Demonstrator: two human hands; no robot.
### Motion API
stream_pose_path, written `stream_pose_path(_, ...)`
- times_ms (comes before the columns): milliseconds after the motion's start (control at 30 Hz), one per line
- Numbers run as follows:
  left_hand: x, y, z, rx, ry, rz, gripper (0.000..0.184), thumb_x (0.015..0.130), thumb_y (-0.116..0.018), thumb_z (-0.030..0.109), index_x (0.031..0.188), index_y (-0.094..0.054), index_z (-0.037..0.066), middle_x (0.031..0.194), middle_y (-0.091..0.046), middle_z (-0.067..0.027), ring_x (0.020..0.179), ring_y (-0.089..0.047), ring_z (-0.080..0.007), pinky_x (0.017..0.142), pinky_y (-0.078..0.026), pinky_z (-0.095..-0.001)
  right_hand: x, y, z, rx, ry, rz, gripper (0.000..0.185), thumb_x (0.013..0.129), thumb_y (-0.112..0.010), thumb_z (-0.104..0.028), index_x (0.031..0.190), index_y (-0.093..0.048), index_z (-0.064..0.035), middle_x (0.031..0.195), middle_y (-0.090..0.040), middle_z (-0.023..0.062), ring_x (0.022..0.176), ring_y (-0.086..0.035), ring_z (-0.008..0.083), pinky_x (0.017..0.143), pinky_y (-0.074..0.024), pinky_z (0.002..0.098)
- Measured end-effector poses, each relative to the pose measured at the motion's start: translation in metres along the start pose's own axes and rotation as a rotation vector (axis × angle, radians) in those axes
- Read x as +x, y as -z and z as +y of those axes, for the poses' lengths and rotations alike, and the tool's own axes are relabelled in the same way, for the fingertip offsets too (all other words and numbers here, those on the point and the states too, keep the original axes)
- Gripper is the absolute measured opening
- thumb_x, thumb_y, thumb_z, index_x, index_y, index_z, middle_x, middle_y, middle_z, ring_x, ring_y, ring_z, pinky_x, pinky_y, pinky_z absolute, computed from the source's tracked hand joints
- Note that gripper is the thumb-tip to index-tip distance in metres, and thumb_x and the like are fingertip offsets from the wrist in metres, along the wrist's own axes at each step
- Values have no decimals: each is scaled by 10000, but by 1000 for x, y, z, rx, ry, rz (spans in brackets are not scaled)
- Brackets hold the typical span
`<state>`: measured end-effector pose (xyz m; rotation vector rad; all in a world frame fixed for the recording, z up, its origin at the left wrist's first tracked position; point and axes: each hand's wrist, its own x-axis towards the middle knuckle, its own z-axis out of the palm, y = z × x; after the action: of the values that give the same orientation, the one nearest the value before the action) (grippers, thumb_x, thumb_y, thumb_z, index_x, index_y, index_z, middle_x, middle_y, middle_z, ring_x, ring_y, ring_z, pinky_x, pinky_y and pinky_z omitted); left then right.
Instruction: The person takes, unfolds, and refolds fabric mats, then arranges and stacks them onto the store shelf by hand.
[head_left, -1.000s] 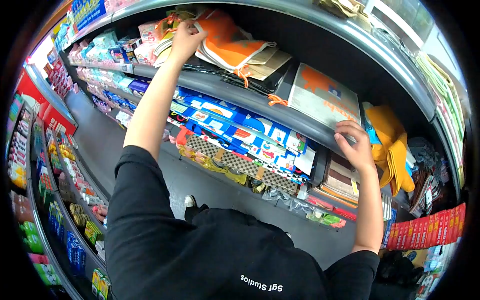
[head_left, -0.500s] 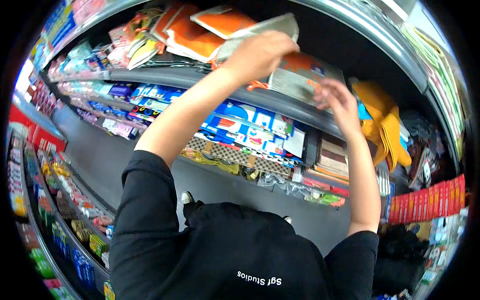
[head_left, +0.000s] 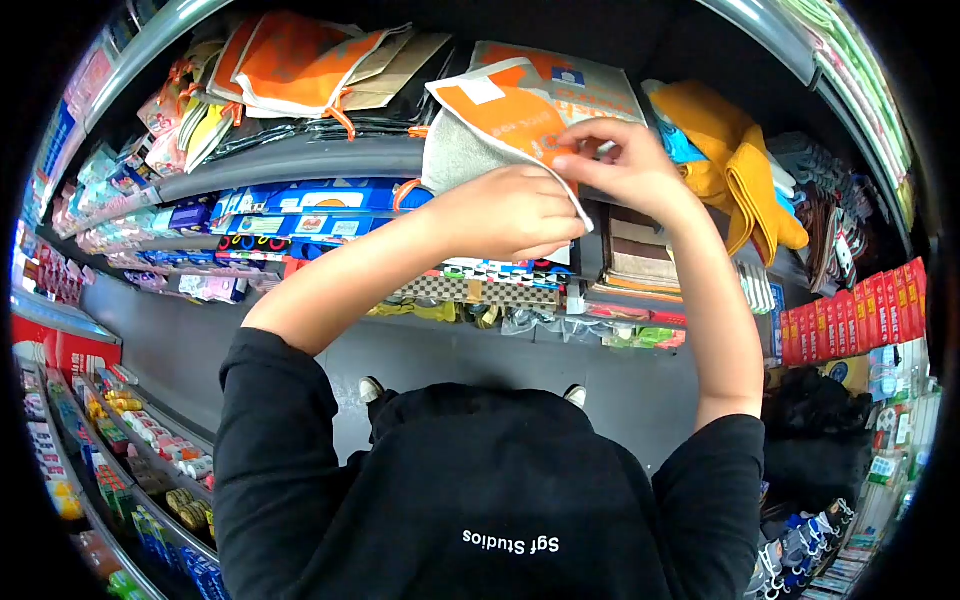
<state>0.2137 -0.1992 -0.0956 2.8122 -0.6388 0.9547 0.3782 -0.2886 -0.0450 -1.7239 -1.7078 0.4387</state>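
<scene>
An orange-and-grey folded towel (head_left: 515, 115) with a white label and an orange loop is tilted up in front of the upper shelf. My left hand (head_left: 515, 212) grips its lower edge, fingers curled, back of the hand facing me. At the towel's right side, my right hand (head_left: 625, 165) is closed, thumb and forefinger pinching near the edge; the exact contact is partly hidden. Behind it, a similar grey-and-orange towel (head_left: 600, 88) lies flat on the shelf. More orange towels (head_left: 310, 65) are stacked to the left.
Mustard-yellow cloths (head_left: 735, 150) hang over the shelf edge at right. Lower shelves hold blue packages (head_left: 290, 197) and brown striped folded textiles (head_left: 640, 255). Red boxes (head_left: 860, 315) stand in a row at far right. Another stocked shelf (head_left: 150, 450) runs along the left.
The towel has come down and toward me from the orange stack, its orange face now showing. My left hand moved lower; my right hand moved left and now meets the towel.
</scene>
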Motion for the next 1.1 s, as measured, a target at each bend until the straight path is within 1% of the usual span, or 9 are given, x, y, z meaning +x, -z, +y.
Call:
stream_pose_path(167, -24, 23, 4, 89, 124, 51, 99, 678, -646, 119, 745, -579, 91, 670, -573, -45, 650, -584, -217, 574, -465, -337, 12, -30, -10, -352, 181, 29, 409, 697, -684, -297, 1006, -622, -37, 1022, -601, 144, 936, -586, 260, 825, -459, 319)
stream_pose_path(200, -31, 27, 3, 104, 193, 69, 75, 674, -646, 110, 707, -581, 92, 620, -566, -39, 601, -582, -213, 529, -459, -336, 16, -39, -6, -431, 226, 112, 494, 652, -675, -428, 997, -643, -77, 984, -603, 117, 950, -574, 253, 796, -468, 351)
stream_pose_path(267, -39, 33, 0, -7, 350, 183, 55, 680, -652, 95, 680, -603, 69, 602, -598, -68, 549, -600, -211, 491, -465, -312, 18, -50, -19, -586, 201, 169, 529, 633, -684, -452, 983, -635, -59, 991, -577, 138, 987, -549, 273, 817, -448, 382)
stream_pose_path(533, -49, 56, -11, 38, 860, 278, 119, 746, -593, 162, 772, -618, 48, 616, -590, -91, 540, -593, -190, 515, -455, -270, 39, -77, -24, -838, 233, 304, 387, 695, -624, -358, 915, -608, -40, 896, -583, 167, 916, -572, 291, 744, -462, 402)
stream_pose_path(633, -44, 61, -16, 87, 974, 251, 162, 762, -576, 199, 803, -619, 49, 612, -586, -89, 548, -587, -197, 535, -450, -277, 40, -62, -17, -582, 140, 401, 280, 708, -587, -283, 839, -643, -42, 779, -618, 155, 719, -616, 296, 674, -492, 391)
stream_pose_path(733, -41, 63, -31, -24, 986, 163, 231, 778, -545, 209, 905, -625, 34, 776, -641, -129, 727, -631, -249, 673, -482, -316, 37, -33, -2, -205, 73, 460, 274, 748, -571, -235, 913, -612, -20, 788, -637, 129, 715, -624, 224, 628, -486, 337)
stream_pose_path(867, -31, 53, -66, 106, 865, 84, 277, 804, -530, 184, 1008, -596, 8, 806, -639, -137, 726, -616, -209, 696, -471, -302, 46, 8, 44, 29, -87, 569, 305, 718, -575, -220, 900, -623, 20, 769, -639, 179, 695, -629, 241, 640, -484, 351)
stream_pose_path(967, -11, 50, -80, 344, 957, -118, 321, 798, -488, 196, 1050, -596, 28, 977, -621, -191, 919, -595, -331, 811, -467, -405, 40, 36, 79, 44, -226, 485, 324, 707, -555, -199, 897, -616, 57, 735, -636, 177, 673, -607, 244, 649, -472, 328)
stream_pose_path(1100, 6, 46, -103, 443, 1090, -328, 356, 794, -512, 240, 1080, -585, 41, 1008, -615, -183, 942, -595, -305, 817, -466, -391, 12, 37, 64, 104, -363, 373, 311, 733, -606, -295, 757, -634, 13, 562, -554, 89, 426, -499, 108, 425, -390, 276)
